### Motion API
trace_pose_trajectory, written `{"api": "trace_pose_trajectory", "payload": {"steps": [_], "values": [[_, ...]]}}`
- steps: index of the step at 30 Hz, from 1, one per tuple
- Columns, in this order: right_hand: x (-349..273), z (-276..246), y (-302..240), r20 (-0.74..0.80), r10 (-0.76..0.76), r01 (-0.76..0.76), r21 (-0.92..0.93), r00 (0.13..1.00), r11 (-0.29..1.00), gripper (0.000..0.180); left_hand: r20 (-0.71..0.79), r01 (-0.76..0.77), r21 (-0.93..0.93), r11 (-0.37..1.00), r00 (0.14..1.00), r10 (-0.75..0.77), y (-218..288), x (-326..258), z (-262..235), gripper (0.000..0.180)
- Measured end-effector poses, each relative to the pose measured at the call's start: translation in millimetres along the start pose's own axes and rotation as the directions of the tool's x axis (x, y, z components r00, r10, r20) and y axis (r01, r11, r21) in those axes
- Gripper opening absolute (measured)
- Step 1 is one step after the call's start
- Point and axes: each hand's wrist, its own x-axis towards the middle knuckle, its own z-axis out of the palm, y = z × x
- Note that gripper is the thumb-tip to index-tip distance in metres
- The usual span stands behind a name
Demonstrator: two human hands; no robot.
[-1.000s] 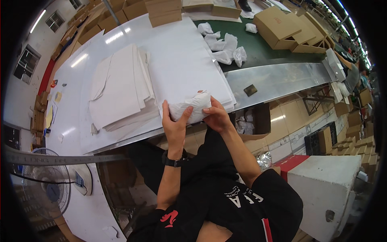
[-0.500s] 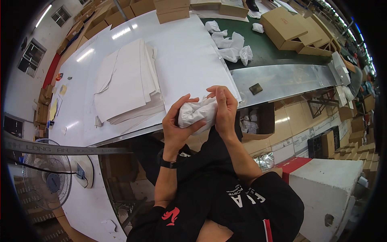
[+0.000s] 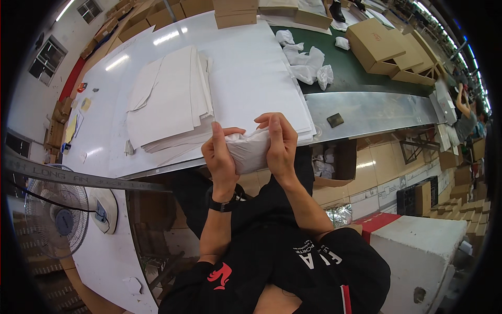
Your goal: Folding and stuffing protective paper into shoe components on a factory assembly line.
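A crumpled bundle of white paper (image 3: 249, 153) is held between my two hands, just off the near edge of the white table. My left hand (image 3: 220, 157) grips its left end, thumb pointing up along the side. On the other end, my right hand (image 3: 281, 146) has its fingers curled over the top and its thumb against the side. Whether anything is wrapped inside the paper is hidden. Beyond my hands lies a stack of large white paper sheets (image 3: 170, 97) on the white table (image 3: 243, 63).
Several white paper bundles (image 3: 308, 63) lie on a green surface (image 3: 361, 70) at the far right, near brown cardboard boxes (image 3: 374, 44). A dark small block (image 3: 334, 120) rests on the metal strip (image 3: 381, 107). Below it stands an open carton (image 3: 345, 162) of white bundles. A fan (image 3: 57, 220) is at left.
My hands have turned the paper bundle and moved slightly left. My left thumb has gone from across the bundle's front to upright at its side.
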Motion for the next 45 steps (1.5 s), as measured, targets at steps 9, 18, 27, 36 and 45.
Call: {"api": "trace_pose_trajectory", "payload": {"steps": [9,18,27,36,45], "values": [[-3,5,-10,0.268,-0.065,-0.019,0.296,0.961,0.955,0.038,0.725,0.8,-0.387,0.458,0.571,-0.385,-34,25,-1,0.058],[24,5,5,0.092,-0.393,0.395,0.002,0.915,0.919,0.065,0.675,0.495,-0.331,0.804,0.719,-0.165,2,8,13,0.091],[-5,-23,19,0.148,-0.281,0.31,-0.237,0.948,0.921,0.045,0.285,0.29,-0.117,0.95,0.926,-0.248,-25,17,6,0.069],[132,-50,118,0.186,-0.069,0.105,-0.193,0.98,0.976,0.044,0.279,0.245,0.063,0.967,0.926,-0.253,-51,85,-20,0.096],[181,-129,246,-0.022,-0.1,0.053,-0.727,0.995,0.684,0.068,0.244,-0.345,0.815,0.465,0.933,0.265,-147,227,-120,0.049]]}}
